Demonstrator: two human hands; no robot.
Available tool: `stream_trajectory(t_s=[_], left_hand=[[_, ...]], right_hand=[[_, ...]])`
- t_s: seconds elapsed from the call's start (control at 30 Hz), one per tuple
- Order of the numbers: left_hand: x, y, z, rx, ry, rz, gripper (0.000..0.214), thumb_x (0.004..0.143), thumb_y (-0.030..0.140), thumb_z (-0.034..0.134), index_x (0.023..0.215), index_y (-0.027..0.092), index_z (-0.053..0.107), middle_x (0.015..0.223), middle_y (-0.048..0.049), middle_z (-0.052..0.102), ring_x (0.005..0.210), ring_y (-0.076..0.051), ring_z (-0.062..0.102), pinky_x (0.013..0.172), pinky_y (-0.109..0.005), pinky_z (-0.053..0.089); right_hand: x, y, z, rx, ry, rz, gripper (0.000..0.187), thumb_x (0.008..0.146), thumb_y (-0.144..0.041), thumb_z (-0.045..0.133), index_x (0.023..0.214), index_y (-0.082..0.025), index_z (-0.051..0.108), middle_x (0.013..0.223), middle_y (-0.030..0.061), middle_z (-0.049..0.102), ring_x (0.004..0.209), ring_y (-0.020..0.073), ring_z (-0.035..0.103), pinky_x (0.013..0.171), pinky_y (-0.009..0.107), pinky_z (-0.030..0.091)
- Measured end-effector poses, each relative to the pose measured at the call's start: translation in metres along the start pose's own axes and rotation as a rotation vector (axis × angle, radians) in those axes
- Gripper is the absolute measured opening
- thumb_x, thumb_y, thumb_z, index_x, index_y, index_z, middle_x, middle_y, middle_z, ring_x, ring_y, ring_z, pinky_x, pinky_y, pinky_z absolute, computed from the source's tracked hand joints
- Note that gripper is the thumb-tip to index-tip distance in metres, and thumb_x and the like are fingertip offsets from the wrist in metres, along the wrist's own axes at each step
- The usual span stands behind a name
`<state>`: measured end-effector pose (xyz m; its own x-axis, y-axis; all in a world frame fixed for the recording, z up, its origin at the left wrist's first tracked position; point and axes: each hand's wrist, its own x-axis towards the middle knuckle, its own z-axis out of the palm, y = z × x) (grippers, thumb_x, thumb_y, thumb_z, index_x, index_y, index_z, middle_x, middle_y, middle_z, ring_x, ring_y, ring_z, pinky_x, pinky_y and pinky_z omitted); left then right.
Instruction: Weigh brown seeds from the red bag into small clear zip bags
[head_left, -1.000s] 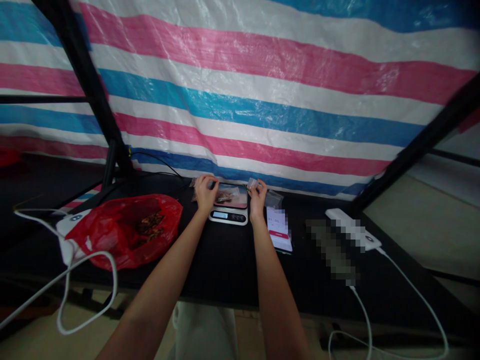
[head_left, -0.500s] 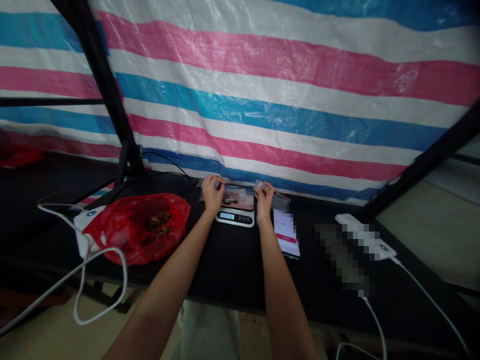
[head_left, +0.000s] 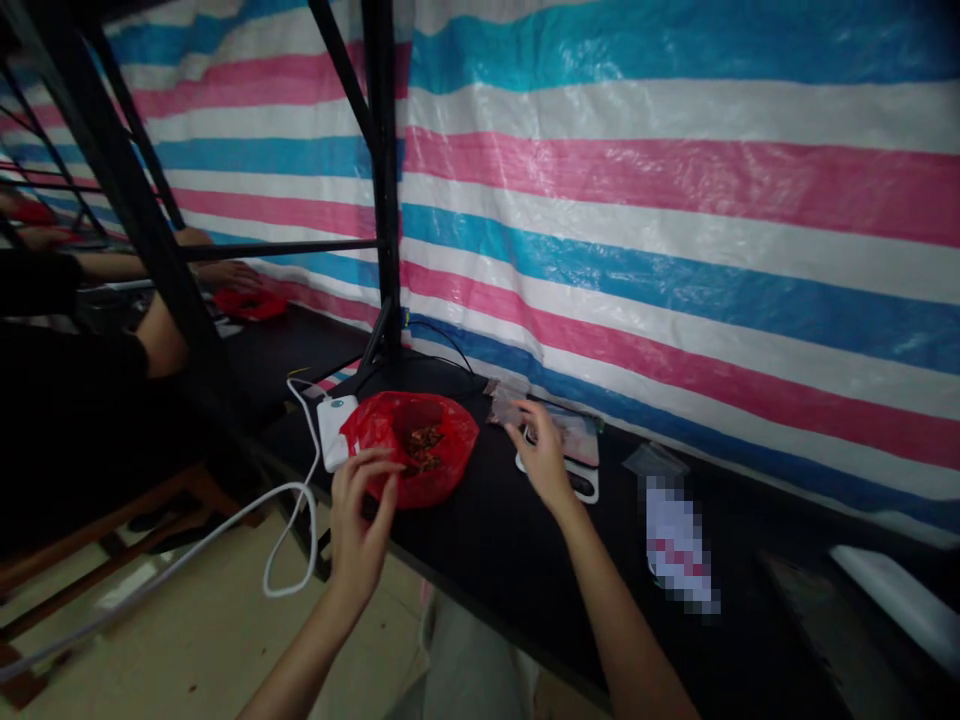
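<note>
My left hand (head_left: 360, 520) hovers in front of the near edge of a red plastic bag (head_left: 442, 440) that holds brown bits; its fingers are apart and hold nothing. My right hand (head_left: 541, 458) is raised just left of a small digital scale (head_left: 581, 485), fingers stretched out and slightly smeared, with nothing in them. A clear little bag with brown contents lies on the scale's pan (head_left: 577, 440). More clear little bags (head_left: 506, 400) lie behind my right hand against the striped tarp.
The black table (head_left: 487, 530) carries a white power bank (head_left: 331, 432) with a looping white cable (head_left: 289, 540), a blurred-out phone (head_left: 675, 545) and another clear bag (head_left: 654, 460). A black frame post (head_left: 384, 180) rises behind. Another person's arm (head_left: 161, 335) is at the left, by a second red bag (head_left: 251, 303).
The view has swung left. Both my hands have left the scale and the little bags; the left has come back toward the red bag, the right has lifted off the bag's edge.
</note>
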<state>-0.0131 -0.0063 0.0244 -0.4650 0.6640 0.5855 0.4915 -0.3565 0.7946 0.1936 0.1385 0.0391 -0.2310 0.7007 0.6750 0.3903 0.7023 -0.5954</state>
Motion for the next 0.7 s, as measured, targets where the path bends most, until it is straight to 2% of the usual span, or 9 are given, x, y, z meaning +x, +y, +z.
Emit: stream_trajectory(t_s=[0.1,0.13,0.2,0.3,0.43,0.5,0.57,0.63,0.7], left_hand=[[-0.024,-0.039,-0.03,-0.297,-0.039,-0.388,0.03,0.07,0.033,0.064,0.097,0.02,0.059,0.1,-0.0059,0.06,0.093,-0.02,0.056,0.082,-0.034,0.045],[-0.031,-0.047,-0.034,-0.4,0.003,-0.491,0.04,0.065,0.034,0.068,0.101,0.02,0.057,0.1,-0.0062,0.061,0.091,-0.02,0.058,0.08,-0.033,0.046],[-0.041,-0.057,-0.032,-0.558,0.078,-0.634,0.057,0.059,0.033,0.072,0.111,0.021,0.052,0.107,-0.0083,0.06,0.095,-0.021,0.059,0.082,-0.033,0.046],[-0.037,-0.053,-0.019,-0.685,0.149,-0.754,0.068,0.057,0.028,0.074,0.119,0.023,0.047,0.123,-0.0102,0.053,0.112,-0.024,0.051,0.091,-0.034,0.042],[-0.009,-0.027,-0.001,-0.754,0.268,-0.954,0.053,0.067,0.03,0.067,0.116,0.019,0.05,0.127,-0.0116,0.051,0.122,-0.023,0.043,0.101,-0.036,0.034],[0.003,-0.012,0.001,-0.744,0.309,-1.016,0.047,0.07,0.033,0.065,0.113,0.018,0.052,0.124,-0.0114,0.053,0.121,-0.023,0.044,0.101,-0.038,0.033],[0.007,-0.001,0.002,-0.744,0.329,-1.0,0.046,0.069,0.029,0.066,0.112,0.019,0.053,0.122,-0.0091,0.055,0.117,-0.022,0.048,0.101,-0.037,0.034],[0.007,0.003,0.004,-0.787,0.289,-0.922,0.045,0.067,0.022,0.067,0.11,0.02,0.055,0.119,-0.0066,0.058,0.114,-0.02,0.051,0.099,-0.033,0.036],[0.006,-0.002,0.011,-0.829,0.209,-0.861,0.044,0.065,0.015,0.067,0.107,0.019,0.057,0.114,-0.0063,0.061,0.108,-0.019,0.055,0.097,-0.032,0.037]], right_hand=[[0.005,-0.022,0.032,-0.261,-0.364,-0.193,0.031,0.084,-0.017,0.045,0.113,-0.025,0.05,0.112,0.0045,0.057,0.103,0.0183,0.053,0.09,0.035,0.038],[0.008,-0.028,0.04,-0.353,-0.447,-0.231,0.032,0.083,-0.015,0.045,0.113,-0.026,0.049,0.112,0.0041,0.058,0.1,0.018,0.055,0.09,0.035,0.037],[0.017,-0.037,0.055,-0.505,-0.532,-0.296,0.035,0.082,-0.01,0.044,0.114,-0.025,0.049,0.111,0.0046,0.058,0.096,0.0182,0.055,0.087,0.034,0.036],[0.031,-0.045,0.074,-0.642,-0.578,-0.444,0.037,0.082,-0.006,0.041,0.114,-0.023,0.049,0.109,0.0073,0.058,0.1,0.0208,0.051,0.082,0.034,0.036],[0.045,-0.043,0.096,-0.799,-0.664,-0.621,0.028,0.084,-0.009,0.041,0.107,-0.021,0.053,0.097,0.0088,0.06,0.093,0.0222,0.05,0.076,0.035,0.037],[0.048,-0.036,0.105,-0.869,-0.703,-0.667,0.024,0.085,-0.01,0.041,0.102,-0.02,0.055,0.091,0.0087,0.061,0.086,0.0217,0.051,0.073,0.034,0.037],[0.049,-0.028,0.109,-0.91,-0.717,-0.707,0.023,0.085,-0.01,0.04,0.1,-0.018,0.055,0.089,0.0089,0.06,0.082,0.0211,0.052,0.07,0.034,0.037],[0.049,-0.022,0.111,-0.927,-0.718,-0.745,0.024,0.085,-0.009,0.039,0.1,-0.017,0.055,0.09,0.0089,0.06,0.081,0.0205,0.052,0.069,0.034,0.038],[0.047,-0.02,0.111,-0.937,-0.719,-0.767,0.025,0.085,-0.008,0.038,0.1,-0.016,0.055,0.09,0.0083,0.06,0.082,0.0202,0.052,0.069,0.033,0.039]])
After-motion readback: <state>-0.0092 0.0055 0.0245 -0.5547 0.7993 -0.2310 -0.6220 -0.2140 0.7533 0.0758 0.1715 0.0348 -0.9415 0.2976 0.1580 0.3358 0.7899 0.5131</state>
